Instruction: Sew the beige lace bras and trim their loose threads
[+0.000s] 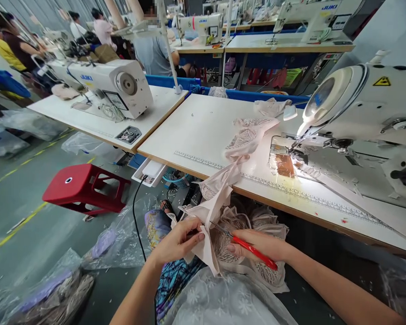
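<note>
Pinched between the thumb and fingers of my left hand (181,239) is a strip of pale pink fabric (208,253) at lap height. My right hand (260,243) is wrapped round red-handled scissors (253,252), whose metal tips point left at the fabric. A chain of pale pink lace pieces (246,137) runs from the table down over its edge toward my left hand. More lace pieces (230,243) lie heaped on my lap, beneath the scissors. Whether the blades touch the fabric I cannot tell.
At the right a lit sewing machine (362,104) stands on the white table (203,122). A second sewing machine (101,85) is at the left. A red stool (88,187) and plastic bags (47,289) are on the floor. Several people sit or stand farther back.
</note>
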`<state>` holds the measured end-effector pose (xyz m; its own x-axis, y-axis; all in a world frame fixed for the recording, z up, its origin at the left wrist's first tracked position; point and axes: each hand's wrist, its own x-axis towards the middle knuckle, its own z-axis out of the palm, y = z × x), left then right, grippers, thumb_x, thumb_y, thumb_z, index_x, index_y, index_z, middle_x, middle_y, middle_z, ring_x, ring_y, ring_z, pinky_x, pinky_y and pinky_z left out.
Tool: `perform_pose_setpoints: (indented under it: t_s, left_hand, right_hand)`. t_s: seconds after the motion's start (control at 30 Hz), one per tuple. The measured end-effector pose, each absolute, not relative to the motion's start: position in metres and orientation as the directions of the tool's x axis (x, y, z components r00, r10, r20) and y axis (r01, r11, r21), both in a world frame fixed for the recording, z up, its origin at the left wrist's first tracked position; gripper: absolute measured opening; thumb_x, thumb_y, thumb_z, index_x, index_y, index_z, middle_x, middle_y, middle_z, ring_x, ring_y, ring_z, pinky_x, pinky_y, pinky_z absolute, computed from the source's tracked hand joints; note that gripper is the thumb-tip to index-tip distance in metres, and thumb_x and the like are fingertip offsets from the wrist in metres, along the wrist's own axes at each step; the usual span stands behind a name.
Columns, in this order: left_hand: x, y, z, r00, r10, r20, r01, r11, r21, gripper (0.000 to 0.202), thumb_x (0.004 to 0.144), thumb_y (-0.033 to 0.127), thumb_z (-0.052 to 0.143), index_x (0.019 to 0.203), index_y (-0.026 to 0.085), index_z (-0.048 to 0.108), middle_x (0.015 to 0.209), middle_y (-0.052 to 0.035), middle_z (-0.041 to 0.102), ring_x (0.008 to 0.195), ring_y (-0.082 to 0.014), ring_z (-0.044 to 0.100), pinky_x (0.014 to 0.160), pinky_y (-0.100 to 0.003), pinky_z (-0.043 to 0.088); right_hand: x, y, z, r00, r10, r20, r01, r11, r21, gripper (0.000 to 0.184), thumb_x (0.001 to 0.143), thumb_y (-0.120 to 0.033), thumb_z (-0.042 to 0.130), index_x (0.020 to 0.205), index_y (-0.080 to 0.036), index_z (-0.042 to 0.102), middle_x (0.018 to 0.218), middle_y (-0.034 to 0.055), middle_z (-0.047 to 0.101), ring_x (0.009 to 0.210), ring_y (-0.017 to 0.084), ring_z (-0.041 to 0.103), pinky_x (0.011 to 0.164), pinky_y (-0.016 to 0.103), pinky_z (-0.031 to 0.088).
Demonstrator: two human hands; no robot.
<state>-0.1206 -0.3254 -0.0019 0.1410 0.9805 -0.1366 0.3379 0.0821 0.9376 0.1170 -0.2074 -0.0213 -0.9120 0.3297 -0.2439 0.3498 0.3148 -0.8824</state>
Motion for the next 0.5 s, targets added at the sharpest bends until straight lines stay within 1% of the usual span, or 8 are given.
perform_pose_setpoints:
  t_s: [0.07, 0.13, 0.2, 0.23, 0.3, 0.37, 0.43, 0.5]
  left_hand:
    - [-0.119, -0.322, -0.003, 0.158, 0.977, -0.14, 0.315, 0.085, 0.945, 0.036, 0.095, 0.047, 0.049, 0.075, 0.017, 0.055, 0.075, -0.0017, 0.052, 0.071, -0.0156, 0.045, 0.064, -0.026, 0.037]
    - [-0.119, -0.321, -0.005, 0.155, 0.977, -0.15, 0.299, 0.098, 0.949, 0.037, 0.094, 0.049, 0.05, 0.076, 0.017, 0.056, 0.075, -0.0017, 0.052, 0.07, -0.0153, 0.045, 0.063, -0.025, 0.037]
    - [-0.12, -0.321, -0.008, 0.126, 0.979, -0.16, 0.277, 0.12, 0.953, 0.039, 0.095, 0.051, 0.05, 0.079, 0.016, 0.057, 0.075, -0.0015, 0.052, 0.069, -0.0147, 0.044, 0.061, -0.024, 0.036]
    - [-0.12, -0.322, -0.011, 0.101, 0.981, -0.164, 0.261, 0.133, 0.956, 0.039, 0.095, 0.051, 0.05, 0.08, 0.016, 0.058, 0.075, -0.0015, 0.052, 0.068, -0.0142, 0.044, 0.061, -0.024, 0.035]
    - [-0.119, -0.324, -0.016, 0.036, 0.985, -0.171, 0.217, 0.16, 0.963, 0.04, 0.095, 0.052, 0.051, 0.081, 0.015, 0.06, 0.075, -0.0019, 0.054, 0.067, -0.0135, 0.045, 0.06, -0.023, 0.036]
    - [-0.116, -0.326, -0.021, -0.042, 0.983, -0.181, 0.141, 0.185, 0.973, 0.039, 0.093, 0.052, 0.054, 0.084, 0.015, 0.062, 0.076, -0.0029, 0.056, 0.068, -0.0132, 0.047, 0.06, -0.023, 0.037]
    - [-0.11, -0.326, -0.023, -0.132, 0.974, -0.185, 0.045, 0.192, 0.98, 0.036, 0.091, 0.052, 0.059, 0.09, 0.016, 0.062, 0.078, -0.0029, 0.059, 0.068, -0.0132, 0.05, 0.06, -0.022, 0.039]
    - [-0.103, -0.326, -0.022, -0.212, 0.96, -0.183, -0.038, 0.179, 0.983, 0.036, 0.088, 0.051, 0.064, 0.1, 0.017, 0.058, 0.076, -0.0007, 0.058, 0.066, -0.0127, 0.053, 0.059, -0.022, 0.041]
  right_hand:
    - [0.108, -0.204, -0.024, -0.904, 0.354, -0.239, 0.36, 0.33, -0.873, 0.041, 0.085, -0.051, 0.065, 0.06, -0.022, 0.05, 0.053, -0.0049, 0.043, 0.047, 0.011, 0.037, 0.043, 0.025, 0.024]
    - [0.101, -0.201, -0.027, -0.894, 0.361, -0.264, 0.385, 0.32, -0.866, 0.046, 0.084, -0.051, 0.064, 0.055, -0.021, 0.044, 0.049, -0.0058, 0.037, 0.044, 0.009, 0.031, 0.042, 0.024, 0.021]
    - [0.098, -0.198, -0.03, -0.883, 0.377, -0.28, 0.405, 0.309, -0.861, 0.051, 0.083, -0.051, 0.064, 0.051, -0.021, 0.038, 0.046, -0.0066, 0.031, 0.043, 0.008, 0.026, 0.042, 0.024, 0.018]
    - [0.098, -0.198, -0.03, -0.872, 0.408, -0.269, 0.41, 0.312, -0.857, 0.053, 0.081, -0.051, 0.065, 0.05, -0.021, 0.035, 0.046, -0.0066, 0.03, 0.044, 0.008, 0.026, 0.042, 0.024, 0.019]
    - [0.1, -0.199, -0.028, -0.835, 0.515, -0.193, 0.405, 0.339, -0.849, 0.049, 0.08, -0.05, 0.066, 0.052, -0.021, 0.038, 0.049, -0.0054, 0.036, 0.047, 0.01, 0.033, 0.045, 0.024, 0.025]
    - [0.101, -0.203, -0.021, -0.779, 0.622, -0.08, 0.38, 0.367, -0.849, 0.035, 0.081, -0.046, 0.065, 0.062, -0.021, 0.049, 0.06, -0.0017, 0.051, 0.056, 0.014, 0.047, 0.051, 0.026, 0.037]
    - [0.101, -0.209, -0.013, -0.74, 0.673, 0.009, 0.337, 0.382, -0.861, 0.022, 0.082, -0.042, 0.064, 0.078, -0.021, 0.058, 0.076, 0.0027, 0.062, 0.069, 0.019, 0.057, 0.061, 0.029, 0.046]
    - [0.098, -0.216, -0.006, -0.733, 0.68, 0.037, 0.299, 0.37, -0.879, 0.018, 0.082, -0.039, 0.065, 0.087, -0.021, 0.061, 0.082, 0.0042, 0.065, 0.075, 0.021, 0.061, 0.067, 0.031, 0.05]
